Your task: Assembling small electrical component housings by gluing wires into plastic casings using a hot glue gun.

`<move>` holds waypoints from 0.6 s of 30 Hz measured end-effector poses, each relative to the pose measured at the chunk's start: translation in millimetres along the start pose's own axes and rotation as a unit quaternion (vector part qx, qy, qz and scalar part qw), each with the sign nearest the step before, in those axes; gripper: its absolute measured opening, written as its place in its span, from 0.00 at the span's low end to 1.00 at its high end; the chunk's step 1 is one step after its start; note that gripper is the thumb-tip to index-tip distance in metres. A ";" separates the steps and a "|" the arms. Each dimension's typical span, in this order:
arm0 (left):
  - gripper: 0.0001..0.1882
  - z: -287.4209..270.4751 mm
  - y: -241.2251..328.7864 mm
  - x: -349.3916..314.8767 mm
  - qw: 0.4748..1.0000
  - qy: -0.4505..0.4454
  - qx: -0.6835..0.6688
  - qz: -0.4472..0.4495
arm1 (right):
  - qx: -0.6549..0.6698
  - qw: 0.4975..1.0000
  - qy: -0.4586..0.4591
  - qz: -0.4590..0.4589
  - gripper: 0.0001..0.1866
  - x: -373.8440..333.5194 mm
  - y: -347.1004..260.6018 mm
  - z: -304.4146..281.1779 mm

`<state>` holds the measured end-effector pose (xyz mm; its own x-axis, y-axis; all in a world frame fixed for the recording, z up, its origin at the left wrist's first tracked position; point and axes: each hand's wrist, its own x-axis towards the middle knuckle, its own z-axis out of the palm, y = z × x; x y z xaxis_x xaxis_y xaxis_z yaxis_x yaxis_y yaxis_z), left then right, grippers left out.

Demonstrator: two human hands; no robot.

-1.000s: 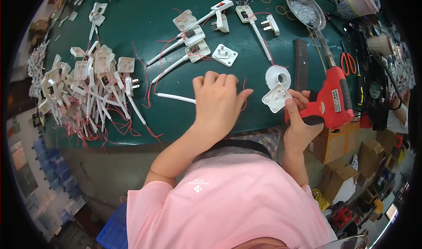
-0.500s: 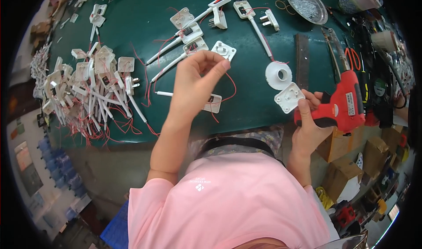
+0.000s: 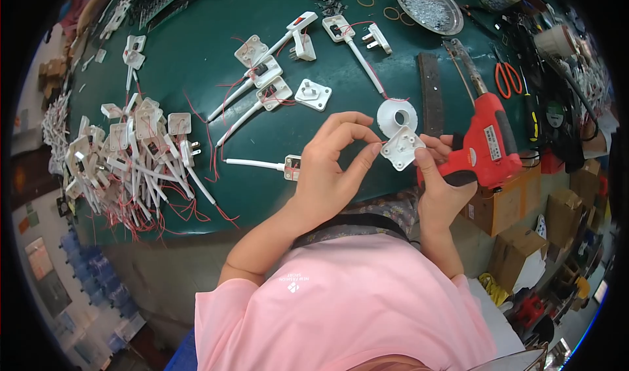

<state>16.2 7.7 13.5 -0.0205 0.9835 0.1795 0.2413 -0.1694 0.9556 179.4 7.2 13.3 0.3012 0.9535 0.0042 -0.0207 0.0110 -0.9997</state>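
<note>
Brought left hand (image 3: 334,164) rightward in the head view, seemingly pinching red wire (image 3: 381,142) between thumb and forefinger at left edge of white plug plate (image 3: 401,151), clamped near right in right hand (image 3: 442,191) (red soldering gun (image 3: 485,141) too), apparently placing wire, needing steady aim.

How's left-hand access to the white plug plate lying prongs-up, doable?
Probably yes: the plug plate lies beyond the left hand, with green table between. But that hand seems to pinch a red wire by the white piece in the right hand, so it likely must let go first.
</note>
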 end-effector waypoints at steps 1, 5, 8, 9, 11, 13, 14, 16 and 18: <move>0.05 2.2 -0.7 -0.3 1.000 -0.007 -0.009 -0.004 | 0.008 1.000 0.001 0.005 0.22 -1.4 -0.1 1.9; 0.05 6.7 -4.6 -0.8 0.997 -0.046 -0.043 -0.037 | 0.016 0.999 -0.014 0.026 0.23 -4.8 -2.8 6.6; 0.06 9.5 -5.6 0.3 0.998 -0.045 -0.039 -0.018 | 0.026 0.999 -0.023 0.014 0.23 -5.7 0.4 6.7; 0.05 10.0 -5.0 -0.2 0.999 -0.038 -0.035 -0.017 | 0.026 0.999 -0.024 0.015 0.23 -5.7 0.4 6.9; 0.05 11.6 -5.4 -1.5 0.999 -0.030 -0.031 -0.017 | 0.012 0.999 -0.040 0.010 0.22 -5.4 0.6 7.3; 0.05 13.3 -7.8 -3.0 1.000 -0.009 -0.012 -0.001 | 0.015 0.999 -0.040 0.014 0.22 -5.6 0.8 8.8; 0.05 13.3 -7.9 -3.2 1.000 -0.008 -0.012 -0.002 | 0.019 0.999 -0.039 0.018 0.22 -5.5 1.0 9.4; 0.05 13.1 -8.2 -3.6 1.000 0.002 -0.005 0.003 | 0.009 0.999 -0.046 0.014 0.22 -3.9 3.4 7.9; 0.05 13.9 -10.0 -4.1 1.000 0.007 0.001 0.010 | -0.001 0.999 -0.053 0.011 0.22 -3.5 5.6 7.1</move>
<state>27.4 6.3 0.0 -0.0297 0.9789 0.2024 0.2440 -0.1892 0.9511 171.4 6.1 7.9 0.1979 0.9801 -0.0152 -0.0236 -0.0107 -0.9997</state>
